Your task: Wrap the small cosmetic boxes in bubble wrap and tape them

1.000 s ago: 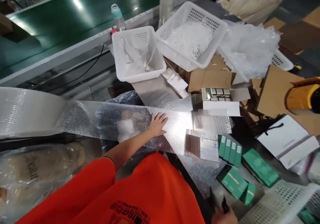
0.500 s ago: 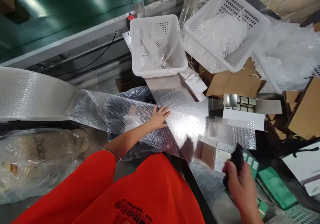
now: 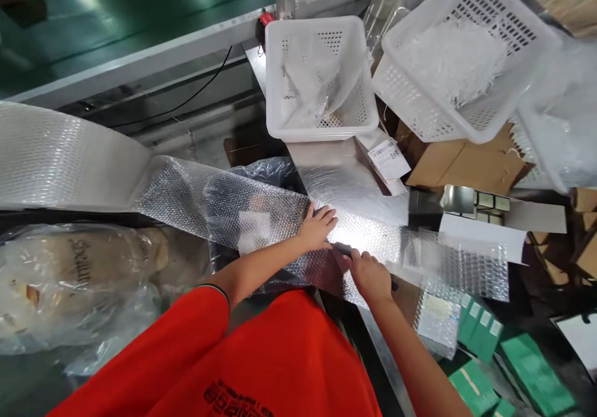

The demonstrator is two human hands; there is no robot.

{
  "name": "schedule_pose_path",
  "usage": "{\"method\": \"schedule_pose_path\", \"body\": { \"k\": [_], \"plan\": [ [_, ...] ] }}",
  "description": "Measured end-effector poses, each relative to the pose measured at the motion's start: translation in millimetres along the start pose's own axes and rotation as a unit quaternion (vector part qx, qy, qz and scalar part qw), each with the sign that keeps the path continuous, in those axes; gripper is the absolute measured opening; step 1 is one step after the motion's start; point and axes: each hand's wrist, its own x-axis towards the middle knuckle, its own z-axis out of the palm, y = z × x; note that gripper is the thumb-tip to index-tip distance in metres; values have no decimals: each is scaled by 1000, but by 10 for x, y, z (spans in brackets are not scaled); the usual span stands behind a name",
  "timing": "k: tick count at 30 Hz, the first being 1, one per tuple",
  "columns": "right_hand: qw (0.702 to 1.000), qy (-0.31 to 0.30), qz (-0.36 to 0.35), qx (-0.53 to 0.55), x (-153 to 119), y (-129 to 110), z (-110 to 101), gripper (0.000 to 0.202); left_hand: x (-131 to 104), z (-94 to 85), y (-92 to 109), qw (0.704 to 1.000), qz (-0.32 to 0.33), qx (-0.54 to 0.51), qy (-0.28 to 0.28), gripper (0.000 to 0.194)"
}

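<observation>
1. the left hand (image 3: 318, 225) lies flat with its fingers spread, pressing down on the long strip of clear bubble wrap (image 3: 224, 202); it grips nothing
2. the right hand (image 3: 370, 275) is just beside the left one and is curled around a small dark tool (image 3: 344, 250) at the near edge of the strip; the tool is mostly hidden, so i cannot tell what kind it is
3. the bubble wrap comes off a big roll of bubble wrap (image 3: 60, 159) on the left and runs across the shiny metal worktop (image 3: 326, 168) to the right, over to a small wrapped box (image 3: 438, 324)
4. a flat white card (image 3: 480, 235) lies partly on the far right end of the strip
5. behind the hands sits a white plastic basket with clear bags in it (image 3: 321, 78)
6. to its right a bigger white plastic basket full of white stringy stuff (image 3: 461, 63) is tilted up on brown cardboard pieces (image 3: 466, 165)
7. a row of little green boxes (image 3: 478, 333) stands just right of the wrapped box, and more green boxes (image 3: 536, 373) lie flat near them
8. a big clear bag of tan things (image 3: 79, 280) lies at the left, below the roll
9. a green belt (image 3: 116, 19) runs along the far side
10. the person wears an orange shirt (image 3: 261, 355)
</observation>
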Motion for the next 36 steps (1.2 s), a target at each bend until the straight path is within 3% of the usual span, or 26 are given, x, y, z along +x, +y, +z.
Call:
{"method": "schedule_pose_path", "body": {
  "k": [15,25,36],
  "plan": [
    [1000,-7,-20,1,239,-8,-25,39,-20,44,70,999,-30,-16,12,78],
    [998,-52,1,-38,121,474,-110,36,-3,80,113,998,-54,-20,12,75],
    [993,-105,28,-45,80,776,-204,33,-18,35,116,997,-69,-33,-2,78]
  ]
}}
